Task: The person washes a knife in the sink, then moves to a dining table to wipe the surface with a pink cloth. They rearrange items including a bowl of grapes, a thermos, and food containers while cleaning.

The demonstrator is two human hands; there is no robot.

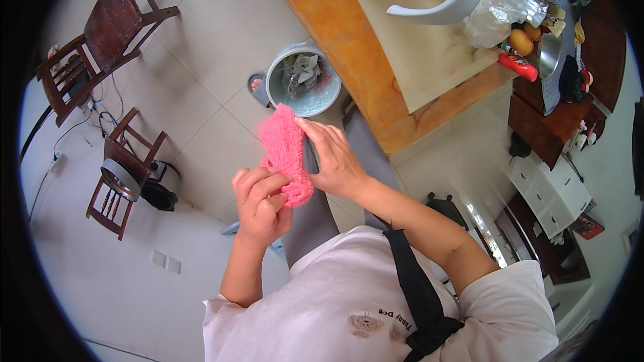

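A pink fluffy cloth (pixel 287 151), folded into a narrow bundle, is between my two hands above my lap. My left hand (pixel 261 201) grips its lower end, with the fingers curled into the pile. Along the upper right edge of the cloth, my right hand (pixel 332 156) holds it with fingers extended. The palm sides of both hands are partly hidden. Just beyond the cloth, a round pale-blue waste bin (pixel 304 80) stands on the floor with crumpled plastic and paper in it.
To the right is an orange marbled table (pixel 402 136) under a beige mat (pixel 387 50). It bears a white plastic jug-like object (pixel 448 10), a clear plastic bag (pixel 490 15), a red bottle (pixel 518 66) and a metal bowl (pixel 550 55). Wooden chairs (pixel 113 20) and cables (pixel 103 110) are at left.
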